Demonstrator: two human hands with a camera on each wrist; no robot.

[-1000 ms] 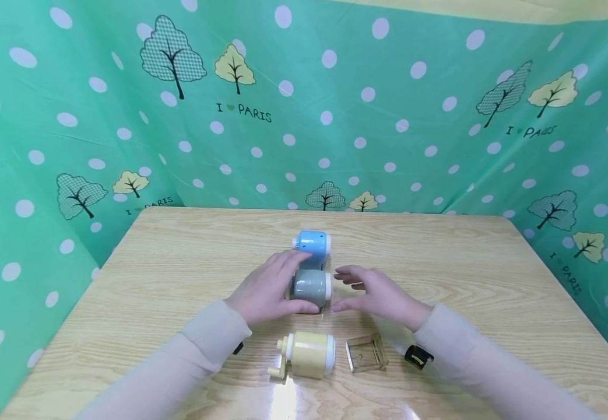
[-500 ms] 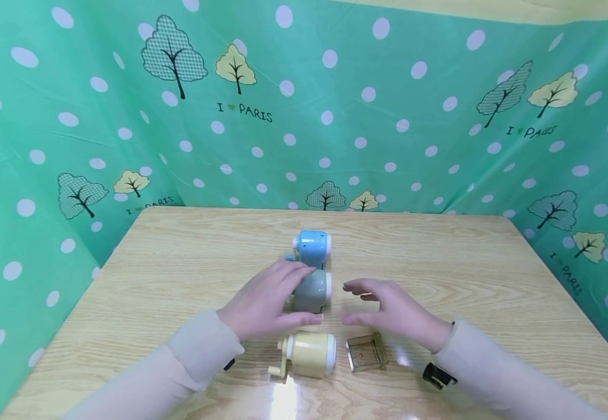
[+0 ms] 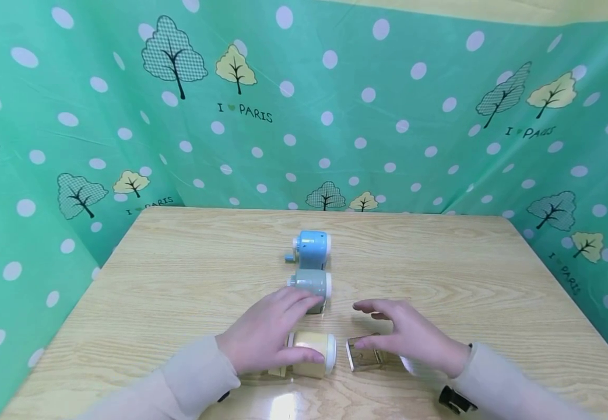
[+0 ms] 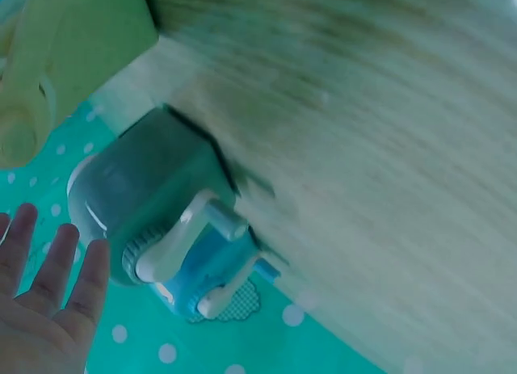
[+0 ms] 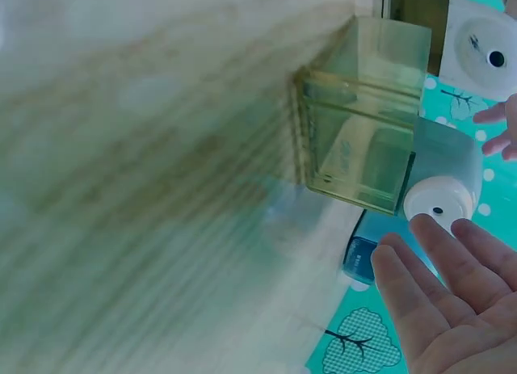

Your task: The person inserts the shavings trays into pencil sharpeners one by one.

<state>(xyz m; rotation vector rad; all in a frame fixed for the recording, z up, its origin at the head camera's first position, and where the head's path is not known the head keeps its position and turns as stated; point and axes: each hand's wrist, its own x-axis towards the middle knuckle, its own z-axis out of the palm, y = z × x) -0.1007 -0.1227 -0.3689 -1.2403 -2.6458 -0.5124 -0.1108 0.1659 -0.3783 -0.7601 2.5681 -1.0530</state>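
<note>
Glossy plastic yellow sharpener [image 3: 312, 340], smooth see-through plastic box [image 5: 363, 140], shiny wood-grain tabletop [image 3: 429, 256], cloth backdrop [image 3: 414, 116]

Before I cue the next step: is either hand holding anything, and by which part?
Nothing is held. The left hand spreads over the yellow sharpener without gripping it; the right hand, fingers relaxed, is by the see-through container.

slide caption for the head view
Left hand near a yellow plastic crank sharpener, right hand near a translucent brown plastic box, grey plastic sharpener and blue plastic sharpener beyond.

Green dotted cloth [image 3: 414, 128] hangs behind a table [image 3: 429, 256].
</note>
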